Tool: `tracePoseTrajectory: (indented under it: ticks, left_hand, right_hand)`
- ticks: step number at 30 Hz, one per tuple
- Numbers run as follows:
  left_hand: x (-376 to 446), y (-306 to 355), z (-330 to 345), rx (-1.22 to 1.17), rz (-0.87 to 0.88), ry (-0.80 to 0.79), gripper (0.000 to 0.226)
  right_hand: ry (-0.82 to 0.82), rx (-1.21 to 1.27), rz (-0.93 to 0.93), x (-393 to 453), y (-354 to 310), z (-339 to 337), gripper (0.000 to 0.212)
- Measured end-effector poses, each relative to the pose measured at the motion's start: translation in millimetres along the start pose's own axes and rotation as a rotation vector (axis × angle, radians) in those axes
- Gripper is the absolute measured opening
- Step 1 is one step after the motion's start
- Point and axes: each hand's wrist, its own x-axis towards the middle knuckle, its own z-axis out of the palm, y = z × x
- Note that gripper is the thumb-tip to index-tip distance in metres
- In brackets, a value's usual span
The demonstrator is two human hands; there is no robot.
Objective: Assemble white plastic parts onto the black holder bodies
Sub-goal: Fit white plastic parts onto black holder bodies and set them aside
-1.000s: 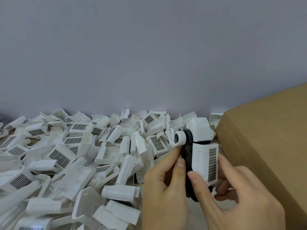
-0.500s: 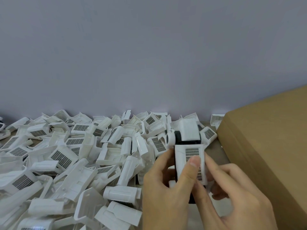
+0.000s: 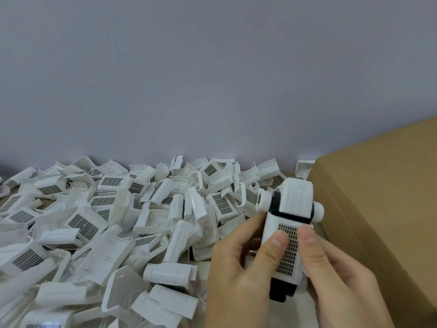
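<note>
Lower right of the frame: our left hand (image 3: 238, 263) and right hand (image 3: 335, 268) both grip the black holder (image 3: 281, 293), thumbs pressing a white cover (image 3: 283, 247) onto it. We judge seating underway; next, firm even pressure until it clicks.

Both hands, the left (image 3: 238, 275) and the right (image 3: 340, 278), are cut off at the wrists by the bottom edge. The black body (image 3: 281, 291) is largely hidden behind the white part (image 3: 282, 249), with only its lower end and a band near the top exposed. The grid on that part is partly covered by two thumbs. The box (image 3: 387, 209) is cropped by the right edge. The pile (image 3: 99, 223) runs off the left and bottom edges, and the counter (image 3: 287, 172) beneath it is mostly concealed.
</note>
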Motion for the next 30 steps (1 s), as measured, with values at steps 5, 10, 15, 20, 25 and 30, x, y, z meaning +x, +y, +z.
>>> tracePoseTrajectory:
  ticks: [5,10,15,20,25,30]
  left_hand:
    - [-2,4,2,0.006,-0.001,-0.037,0.039]
    - [-2,2,3,-0.007,-0.076,-0.009,0.039]
    - [-4,3,4,-0.012,-0.066,0.004,0.036]
    - [-5,4,8,-0.046,-0.077,0.036,0.036]
    - [-7,9,13,-0.013,-0.051,0.071,0.041]
    - [-6,7,13,-0.014,-0.072,0.039,0.042]
  right_hand:
    - [-0.12,0.145,-0.046,-1,3,-2,0.056]
    - [-0.221,0.181,-0.076,2,10,-5,0.079]
    - [-0.239,0.201,-0.067,2,11,-7,0.078]
    - [-0.213,0.232,-0.027,0,9,-12,0.048]
    - [-0.187,0.267,-0.012,-3,3,-13,0.036]
    - [-0.18,0.306,0.031,-4,2,-9,0.039]
